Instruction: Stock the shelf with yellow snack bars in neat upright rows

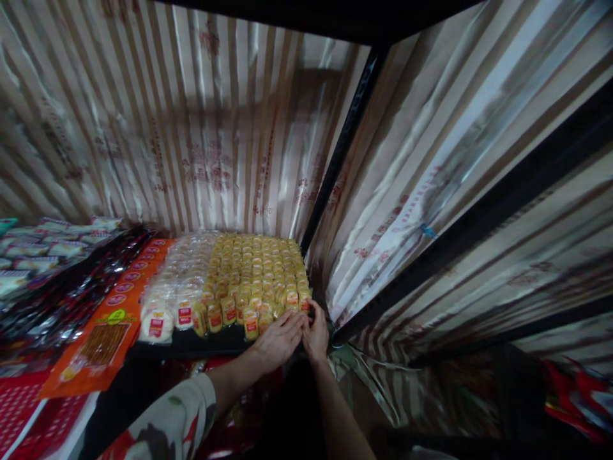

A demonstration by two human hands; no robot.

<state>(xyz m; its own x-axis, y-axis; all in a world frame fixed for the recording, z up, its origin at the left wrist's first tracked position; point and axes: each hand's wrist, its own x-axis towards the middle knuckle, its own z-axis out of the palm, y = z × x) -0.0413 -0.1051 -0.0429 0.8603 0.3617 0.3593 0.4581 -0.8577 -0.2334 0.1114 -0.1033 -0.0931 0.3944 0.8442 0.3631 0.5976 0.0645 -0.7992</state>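
Note:
Many small wrapped yellow cakes with red labels stand in tight rows on a dark shelf. My left hand reaches to the front right corner of these rows, fingers bent and close together; whatever is under them is hidden. Beside it, almost touching, my right hand curls its fingers around the outermost front packet, a yellow wrapped cake. Left of the yellow rows lie rows of white round cakes in clear wrappers.
Orange snack packets, dark shiny packets and white-wrapped packets line the shelf to the left. A black upright post and a slanting black beam frame the corner. Striped sheeting hangs behind.

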